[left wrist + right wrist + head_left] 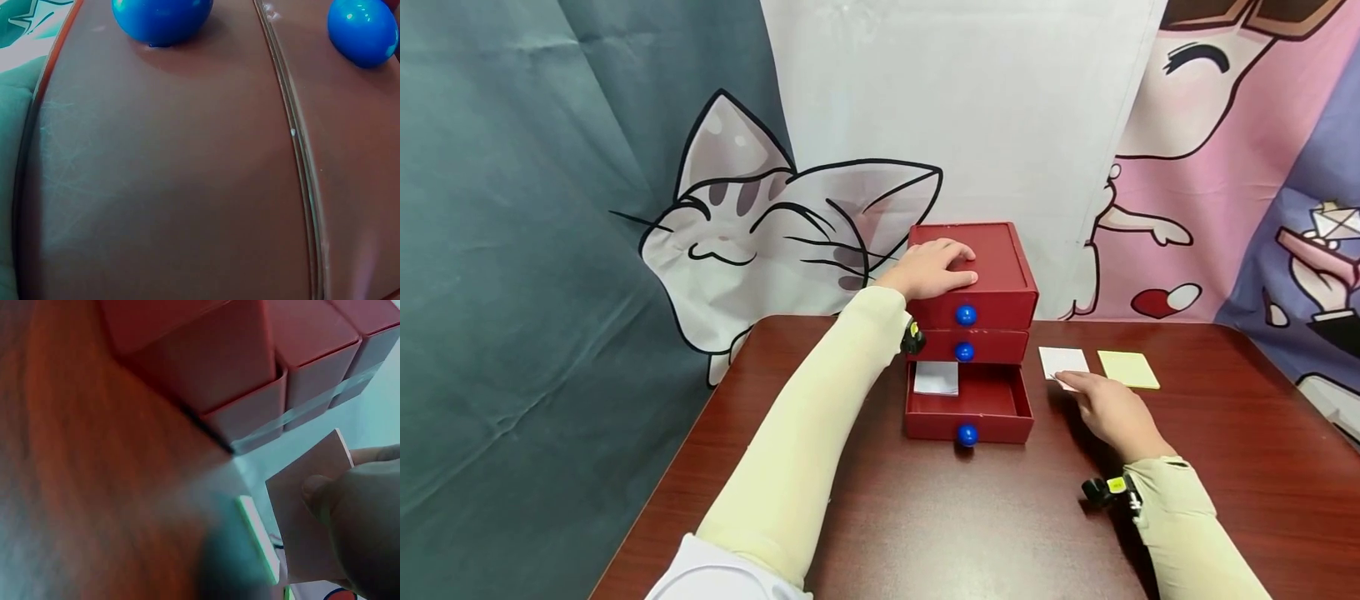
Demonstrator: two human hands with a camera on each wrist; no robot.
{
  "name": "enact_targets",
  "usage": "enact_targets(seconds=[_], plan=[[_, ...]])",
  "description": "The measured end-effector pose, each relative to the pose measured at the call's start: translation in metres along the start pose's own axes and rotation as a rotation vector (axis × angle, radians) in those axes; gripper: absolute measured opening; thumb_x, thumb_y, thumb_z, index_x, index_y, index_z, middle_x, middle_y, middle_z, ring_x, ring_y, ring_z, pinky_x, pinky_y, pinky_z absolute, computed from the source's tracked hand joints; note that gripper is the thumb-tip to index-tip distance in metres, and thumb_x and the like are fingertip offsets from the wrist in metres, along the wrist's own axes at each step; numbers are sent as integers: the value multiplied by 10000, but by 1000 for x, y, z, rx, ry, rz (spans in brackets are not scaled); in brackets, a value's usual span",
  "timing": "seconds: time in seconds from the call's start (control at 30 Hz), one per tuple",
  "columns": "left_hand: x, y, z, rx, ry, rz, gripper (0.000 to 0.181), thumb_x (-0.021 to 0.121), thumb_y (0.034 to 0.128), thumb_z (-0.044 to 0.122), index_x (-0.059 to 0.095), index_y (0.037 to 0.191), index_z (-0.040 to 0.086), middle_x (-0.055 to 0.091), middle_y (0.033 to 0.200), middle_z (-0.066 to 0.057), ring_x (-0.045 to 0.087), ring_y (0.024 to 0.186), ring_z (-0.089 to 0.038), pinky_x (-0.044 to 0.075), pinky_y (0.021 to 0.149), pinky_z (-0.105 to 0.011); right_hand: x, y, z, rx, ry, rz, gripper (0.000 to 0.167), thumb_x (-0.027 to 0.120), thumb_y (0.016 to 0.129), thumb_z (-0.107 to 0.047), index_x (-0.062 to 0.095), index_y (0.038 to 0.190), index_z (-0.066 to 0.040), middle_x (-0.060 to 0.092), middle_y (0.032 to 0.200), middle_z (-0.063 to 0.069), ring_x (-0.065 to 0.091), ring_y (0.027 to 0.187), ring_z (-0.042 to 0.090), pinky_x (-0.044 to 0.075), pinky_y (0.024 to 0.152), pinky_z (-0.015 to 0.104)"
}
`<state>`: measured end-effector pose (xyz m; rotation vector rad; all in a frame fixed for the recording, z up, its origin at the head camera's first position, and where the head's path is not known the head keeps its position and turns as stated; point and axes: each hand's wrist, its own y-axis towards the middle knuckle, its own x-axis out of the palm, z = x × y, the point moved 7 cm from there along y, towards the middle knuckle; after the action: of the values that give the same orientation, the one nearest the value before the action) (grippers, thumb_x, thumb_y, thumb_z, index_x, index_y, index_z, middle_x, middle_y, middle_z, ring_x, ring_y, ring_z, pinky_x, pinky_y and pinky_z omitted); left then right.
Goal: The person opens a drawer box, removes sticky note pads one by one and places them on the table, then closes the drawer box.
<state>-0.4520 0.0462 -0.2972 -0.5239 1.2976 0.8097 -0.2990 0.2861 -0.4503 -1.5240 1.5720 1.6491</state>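
My left hand (928,268) rests on top of a red drawer cabinet (992,250), its fingers relaxed. The left wrist view shows only drawer fronts and a blue knob (164,19), not the hand. The bottom drawer (992,427) is pulled out, and a white paper square (936,379) lies in its left part. To the right of the cabinet, my right hand (1112,412) is at the near edge of a white sticky-note pad (1062,360). In the right wrist view its thumb and fingers pinch a square sheet of note paper (306,519).
A yellow sticky-note pad (1129,369) lies right of the white one. Blue knobs (966,315) stick out from the drawer fronts. The brown table (940,517) meets a printed cloth backdrop (985,108) behind the cabinet.
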Motion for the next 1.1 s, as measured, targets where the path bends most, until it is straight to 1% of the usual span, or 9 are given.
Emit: enact_targets(seconds=[0.1,0.27,0.33,0.4,0.47,0.57,0.63,0.83,1.1], plan=[[-1,0,1,2,-1,1,489,501,1013,537,500,1432,286,437,1511,34,357,1414,-163,226,1186,-415,6,-7,1,-45,-29,-31,422,668,829,65,705,1231,-58,702,1191,196,676,1058,421,543,803,570],[-3,0,1,2,-5,2,493,506,1011,537,499,1434,284,436,1511,32,356,1414,-165,225,1185,-410,15,-18,1,-100,-28,-108,499,674,784,97,681,1269,-19,669,1241,211,655,1106,413,529,873,556],[-4,-1,1,1,-8,5,492,512,1010,535,502,1432,282,437,1510,28,358,1413,-168,228,1184,-408,18,-20,1,-78,-5,-144,473,693,835,29,665,1304,-20,650,1278,215,640,1141,414,510,918,565],[-4,-1,1,1,-7,3,494,512,1011,532,499,1435,280,436,1512,26,359,1412,-168,233,1182,-405,20,-22,3,-36,15,-183,473,724,876,-89,646,1338,-28,625,1320,224,619,1179,424,488,952,579],[-3,-1,1,4,-7,-3,497,508,1013,531,495,1439,277,432,1517,22,356,1415,-173,235,1182,-407,23,-24,5,11,28,-226,528,746,897,-240,625,1366,-29,595,1366,232,584,1229,437,459,989,593],[-1,0,1,5,-7,-7,499,503,1014,533,491,1443,279,428,1520,21,354,1417,-174,237,1183,-406,25,-26,7,59,36,-257,628,752,890,-383,609,1382,-21,560,1415,238,525,1295,453,427,1023,606],[-1,0,0,4,-8,-3,493,504,1014,531,494,1438,280,430,1518,22,356,1415,-174,237,1183,-407,27,-27,8,68,37,-264,652,741,895,-421,602,1387,-17,548,1431,236,499,1320,459,413,1036,611],[0,0,1,6,-6,0,482,503,1016,531,502,1427,279,436,1516,29,359,1418,-172,229,1187,-418,29,-29,10,51,69,-261,621,731,913,-375,591,1394,-8,538,1436,250,464,1335,497,382,1053,629],[-2,-1,1,5,-16,0,486,507,1012,532,508,1425,276,437,1516,21,354,1422,-173,219,1190,-405,30,-29,12,57,91,-238,620,737,909,-380,598,1389,-13,540,1436,245,461,1332,508,382,1047,629]])
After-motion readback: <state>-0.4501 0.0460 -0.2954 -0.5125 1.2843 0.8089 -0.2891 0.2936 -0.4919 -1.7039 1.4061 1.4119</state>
